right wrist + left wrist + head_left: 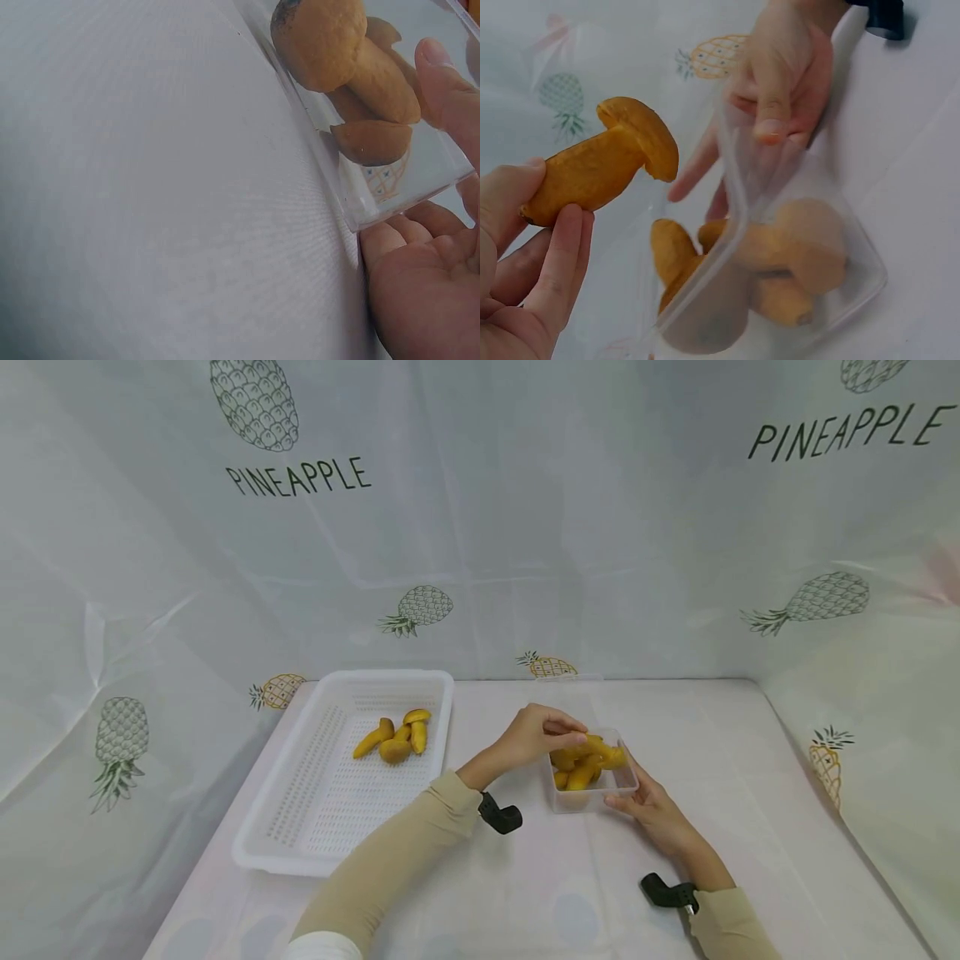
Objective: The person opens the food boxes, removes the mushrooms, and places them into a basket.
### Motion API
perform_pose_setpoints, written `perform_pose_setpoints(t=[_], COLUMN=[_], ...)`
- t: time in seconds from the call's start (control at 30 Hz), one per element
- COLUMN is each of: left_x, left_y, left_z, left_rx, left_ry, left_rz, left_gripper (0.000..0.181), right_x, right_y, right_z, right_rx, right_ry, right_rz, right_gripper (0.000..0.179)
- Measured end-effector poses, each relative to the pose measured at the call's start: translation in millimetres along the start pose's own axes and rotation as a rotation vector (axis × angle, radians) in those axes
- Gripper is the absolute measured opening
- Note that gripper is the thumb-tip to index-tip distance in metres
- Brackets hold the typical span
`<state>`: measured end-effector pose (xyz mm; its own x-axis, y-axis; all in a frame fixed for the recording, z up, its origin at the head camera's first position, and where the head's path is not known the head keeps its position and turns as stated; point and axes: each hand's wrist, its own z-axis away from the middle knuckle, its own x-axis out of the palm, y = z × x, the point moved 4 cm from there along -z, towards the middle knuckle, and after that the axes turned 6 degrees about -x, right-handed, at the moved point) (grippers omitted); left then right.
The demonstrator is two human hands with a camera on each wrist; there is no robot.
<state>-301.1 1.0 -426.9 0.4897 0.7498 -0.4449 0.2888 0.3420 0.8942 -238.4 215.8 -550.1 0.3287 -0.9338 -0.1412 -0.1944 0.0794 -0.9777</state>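
Observation:
My left hand [527, 737] pinches a yellow-brown mushroom [592, 171] by its stem, between thumb and fingertips, with the cap pointing away from the palm. It is held over a clear plastic box [622, 783] on the table. Inside the box lie several more mushrooms [319, 45], caps and stems overlapping. At the box's right side, my right hand [662, 817] holds it, thumb by the near corner and fingers along the far side. The box's clear lid [572, 693] stands open behind it.
Left of the box stands a white perforated basket [330, 810] with several mushrooms [395, 750] toward its back right. A pineapple-print sheet [510, 568] hangs behind the pale table [510, 893], along its back edge, and down both sides.

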Motion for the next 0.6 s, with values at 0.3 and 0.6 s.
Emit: perform_pose_setpoints(t=[0.3,0.6], left_x=[-39.8,-84.8], left_y=[-0.8,-6.9], left_z=[11.5,29.7], left_rx=[-0.058,-0.088], left_ry=[0.070,0.161], left_rz=[0.089,0.179], left_gripper=[0.024,0.028], right_x=[-0.2,1.1], right_y=[0.7,-0.3], right_z=[-0.8,-0.9], right_rx=[-0.025,-0.028], right_ry=[-0.003,-0.007], right_rz=[-0.003,-0.023], right_gripper=[0.095,0.095])
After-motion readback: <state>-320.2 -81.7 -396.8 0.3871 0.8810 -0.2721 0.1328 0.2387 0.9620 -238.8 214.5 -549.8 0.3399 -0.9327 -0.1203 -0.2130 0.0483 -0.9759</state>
